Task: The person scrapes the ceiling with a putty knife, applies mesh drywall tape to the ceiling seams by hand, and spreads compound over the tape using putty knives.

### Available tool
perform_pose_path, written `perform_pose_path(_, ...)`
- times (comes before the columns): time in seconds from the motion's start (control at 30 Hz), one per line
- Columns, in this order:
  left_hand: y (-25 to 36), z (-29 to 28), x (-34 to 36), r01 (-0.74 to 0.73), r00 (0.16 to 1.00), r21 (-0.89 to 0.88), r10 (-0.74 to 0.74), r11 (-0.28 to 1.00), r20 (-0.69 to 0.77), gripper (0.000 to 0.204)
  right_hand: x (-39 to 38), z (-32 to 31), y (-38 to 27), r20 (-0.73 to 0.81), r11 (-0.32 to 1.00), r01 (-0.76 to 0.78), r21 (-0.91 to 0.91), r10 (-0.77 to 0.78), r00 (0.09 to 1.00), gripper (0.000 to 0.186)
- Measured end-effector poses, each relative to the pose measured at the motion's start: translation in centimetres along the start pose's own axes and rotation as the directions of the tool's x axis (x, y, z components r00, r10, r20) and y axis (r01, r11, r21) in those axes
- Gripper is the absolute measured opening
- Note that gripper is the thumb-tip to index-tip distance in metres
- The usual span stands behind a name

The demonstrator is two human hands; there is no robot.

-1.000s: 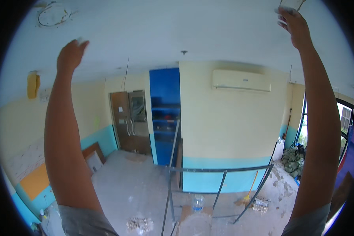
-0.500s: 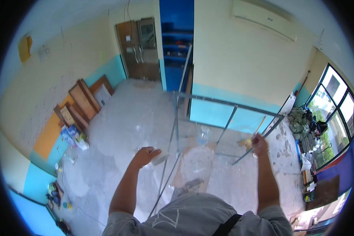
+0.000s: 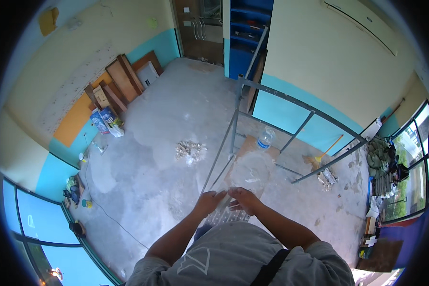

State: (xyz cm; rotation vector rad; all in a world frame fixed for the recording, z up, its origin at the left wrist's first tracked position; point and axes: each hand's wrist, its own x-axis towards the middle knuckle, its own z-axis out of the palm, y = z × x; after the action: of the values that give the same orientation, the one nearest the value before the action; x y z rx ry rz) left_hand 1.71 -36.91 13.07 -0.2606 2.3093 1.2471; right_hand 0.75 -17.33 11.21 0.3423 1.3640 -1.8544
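My left hand [image 3: 208,202] and right hand [image 3: 243,199] meet above the grey T-shirt over my body. The left is closed on a pale flat piece [image 3: 222,202], too small to identify; the right is curled beside it, and what it holds, if anything, is unclear. Below them show a perforated metal platform [image 3: 226,217] and a dusty board [image 3: 243,169] with a clear water bottle [image 3: 265,139] on it. Metal scaffold rails [image 3: 302,102] surround the board's far end.
Leaning boards [image 3: 120,76] and bags [image 3: 102,121] line the left wall. Debris [image 3: 190,152] and a cable [image 3: 119,223] lie on the floor. A yellow broom [image 3: 319,157] stands behind the scaffold. Piled grey-green material [image 3: 379,159] sits by the right window [image 3: 405,186]; a shelved recess [image 3: 248,24] is ahead.
Both hands have dropped from near the ceiling and come together low at the centre, the left carrying the pale piece. The view has tilted down toward the floor.
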Motion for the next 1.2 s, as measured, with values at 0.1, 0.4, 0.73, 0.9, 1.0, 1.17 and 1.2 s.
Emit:
perform_pose_path(0.1, -2.7, 0.1, -0.1, 0.005, 1.0, -0.076, -0.006, 0.997, -0.016, 0.047, 0.2, 2.9, -0.3, -0.017, 0.995, 0.062, -0.084, -0.064, 0.998, 0.068)
perform_pose_path(0.4, -9.1, -6.5, -8.5, 0.067, 0.982, -0.483, -0.144, 0.873, -0.124, 0.039, 4.0, 13.4, 3.4, 0.098, 0.978, 0.207, 0.007, -0.207, 0.974, 0.067)
perform_pose_path(0.73, -17.7, -11.3, -19.0, 0.04, 0.873, -0.659, -0.347, 0.751, -0.344, 0.039, 4.6, 27.0, 8.5, 0.309, 0.957, 0.243, -0.157, -0.186, 0.933, 0.057)
perform_pose_path(0.9, -21.4, -12.9, -23.5, 0.022, 0.852, -0.74, -0.4, 0.672, -0.338, 0.038, 6.0, 30.8, 11.4, 0.539, 0.945, 0.165, -0.283, 0.014, 0.842, 0.05)
perform_pose_path(1.0, -26.4, -11.1, -23.6, -0.087, 0.826, -0.52, -0.23, 0.85, -0.514, 0.04, 6.3, 32.9, 12.6, 0.596, 0.902, 0.199, -0.384, 0.077, 0.799, 0.049)
perform_pose_path(1.17, -28.9, -12.4, -28.9, 0.079, 0.621, -0.434, -0.385, 0.897, -0.683, 0.051, 5.8, 36.1, 13.9, 0.587, 0.886, 0.22, -0.409, 0.07, 0.807, 0.051)
perform_pose_path(1.2, -30.4, -12.2, -30.4, 0.12, 0.407, -0.29, -0.313, 0.95, -0.858, 0.053, 5.8, 36.6, 14.1, 0.574, 0.906, 0.159, -0.392, 0.106, 0.812, 0.052)
